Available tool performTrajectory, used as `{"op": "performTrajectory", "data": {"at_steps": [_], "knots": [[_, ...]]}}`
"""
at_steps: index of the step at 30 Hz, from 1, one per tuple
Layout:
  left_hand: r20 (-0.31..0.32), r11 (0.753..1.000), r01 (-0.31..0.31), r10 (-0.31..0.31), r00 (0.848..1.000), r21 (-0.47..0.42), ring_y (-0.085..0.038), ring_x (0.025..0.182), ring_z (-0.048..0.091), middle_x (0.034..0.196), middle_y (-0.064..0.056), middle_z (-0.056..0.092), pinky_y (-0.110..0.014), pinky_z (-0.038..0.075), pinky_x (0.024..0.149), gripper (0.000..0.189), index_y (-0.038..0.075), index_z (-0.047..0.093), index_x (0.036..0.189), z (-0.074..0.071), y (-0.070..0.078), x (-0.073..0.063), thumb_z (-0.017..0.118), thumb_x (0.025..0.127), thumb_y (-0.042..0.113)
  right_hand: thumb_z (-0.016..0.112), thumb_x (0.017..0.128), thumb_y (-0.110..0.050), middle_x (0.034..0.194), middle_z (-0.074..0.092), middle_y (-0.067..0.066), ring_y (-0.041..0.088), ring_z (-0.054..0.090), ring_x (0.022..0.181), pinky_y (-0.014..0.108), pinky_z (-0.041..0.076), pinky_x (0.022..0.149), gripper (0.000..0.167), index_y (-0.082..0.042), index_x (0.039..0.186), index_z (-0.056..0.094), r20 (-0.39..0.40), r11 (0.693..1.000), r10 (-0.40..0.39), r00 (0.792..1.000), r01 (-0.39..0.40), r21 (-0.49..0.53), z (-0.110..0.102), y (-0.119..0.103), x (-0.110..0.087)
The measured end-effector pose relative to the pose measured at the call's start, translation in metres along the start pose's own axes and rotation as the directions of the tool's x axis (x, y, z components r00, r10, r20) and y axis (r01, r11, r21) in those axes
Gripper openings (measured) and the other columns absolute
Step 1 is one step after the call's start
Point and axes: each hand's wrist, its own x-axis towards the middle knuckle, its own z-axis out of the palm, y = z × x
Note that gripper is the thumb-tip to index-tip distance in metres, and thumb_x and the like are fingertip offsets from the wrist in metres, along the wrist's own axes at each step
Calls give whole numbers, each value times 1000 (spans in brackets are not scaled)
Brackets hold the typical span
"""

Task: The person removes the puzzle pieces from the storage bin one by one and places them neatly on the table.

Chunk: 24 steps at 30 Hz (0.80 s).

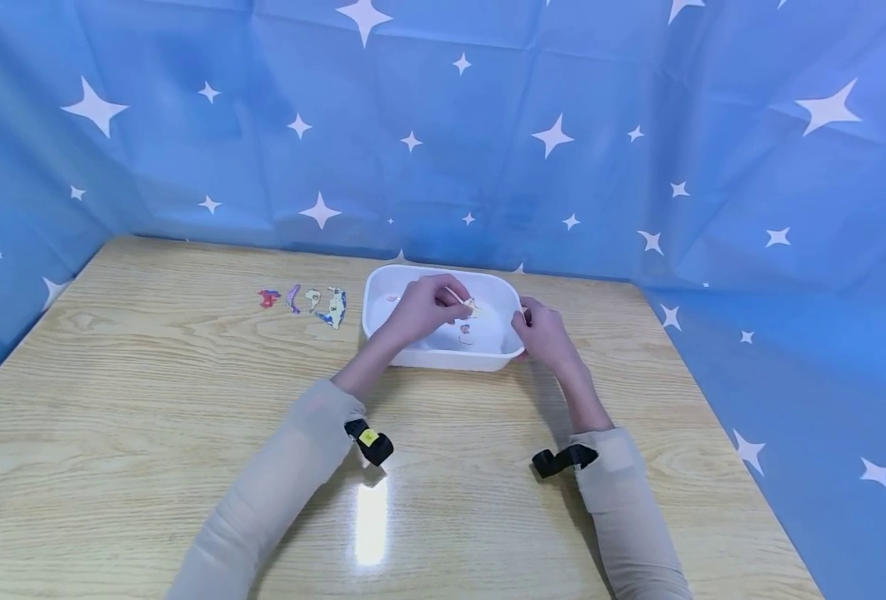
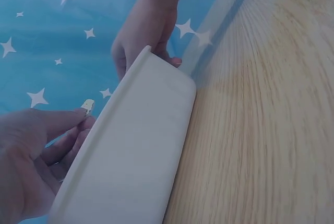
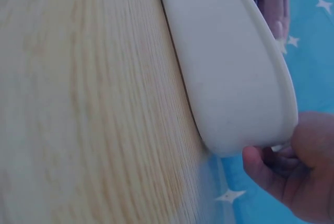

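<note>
Pale yellow piece (image 1: 472,306), small, sits between the thumb and fingertips of the left hand (image 1: 429,307), pinched above the inside of a white tub (image 1: 450,361). That tub stands close to the tabletop's far edge, nearer its far right corner than its far left one. The left forearm slants in from the near side, crossing the tub's near rim, with the wrist bent so the fingers point toward the tub's right end. Its other fingers curl beneath the thumb. The right forearm leans inward from the near right, and the right hand (image 1: 544,335) grips the tub's right end, fingers curled against the outer wall under the rim. Left of the tub, toward the far left corner, colored pieces (image 1: 333,308) lie in a row along the far edge.
</note>
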Motion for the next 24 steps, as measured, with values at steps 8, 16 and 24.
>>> {"op": "performTrajectory", "data": {"at_steps": [8,16,24], "knots": [[-56,998,-26,23,998,-55,-41,88,69,94,-21,73,-39,55,73,14,3,72,109,-21,-6,-14,68,96,8,41,104,-15,83,59,20,26,65,53,40,57,49,46,9,144,44,5,1000,2,1000,-2,1,0,0,1],[-114,999,-20,14,993,-48,-44,90,66,97,-22,71,-40,55,73,16,2,73,111,-36,-15,-26,65,98,6,41,105,-14,80,59,20,30,65,54,37,56,48,46,10,144,44,9,1000,0,1000,0,8,0,2,0],[-224,996,32,-51,973,-88,-31,83,67,95,-16,72,-40,57,76,15,-2,70,106,-56,-14,-36,68,97,9,42,105,-16,83,60,20,30,66,54,36,56,48,47,9,144,44,11,1000,7,1000,-7,19,-1,1,-1]]}}
